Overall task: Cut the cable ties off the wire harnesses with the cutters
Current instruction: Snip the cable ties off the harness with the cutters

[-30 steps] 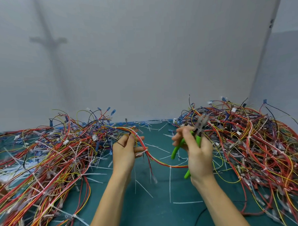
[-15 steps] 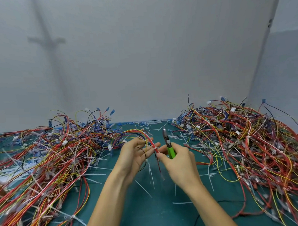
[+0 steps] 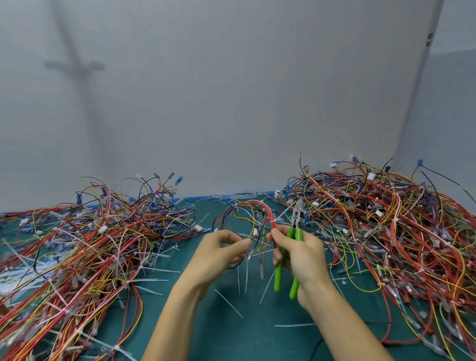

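Nearest me, a lane of bare teal-green mat [image 3: 238, 344] runs up between my forearms; it is the only open room. A thin black cord [image 3: 315, 350] crosses its lower right, and cut white plastic ties [image 3: 229, 303] lie scattered along it.

My left hand [image 3: 221, 252] has its fingers curled, pinching thin strands of the small red-and-yellow wire harness [image 3: 265, 207]. My right hand [image 3: 303, 256] wraps the green-handled steel cutters [image 3: 298, 233], whose head points up and away. Its thumb and forefinger also pinch the harness's red wires just below a white cable tie [image 3: 271, 222] that is still on. The harness loops up above both hands.

A left heap of tangled harnesses [image 3: 84, 241] and a right heap of tangled harnesses [image 3: 383, 228] hem the lane on either side and reach towards the near edge.

Beyond them, the mat ends at a plain grey wall [image 3: 228, 99].
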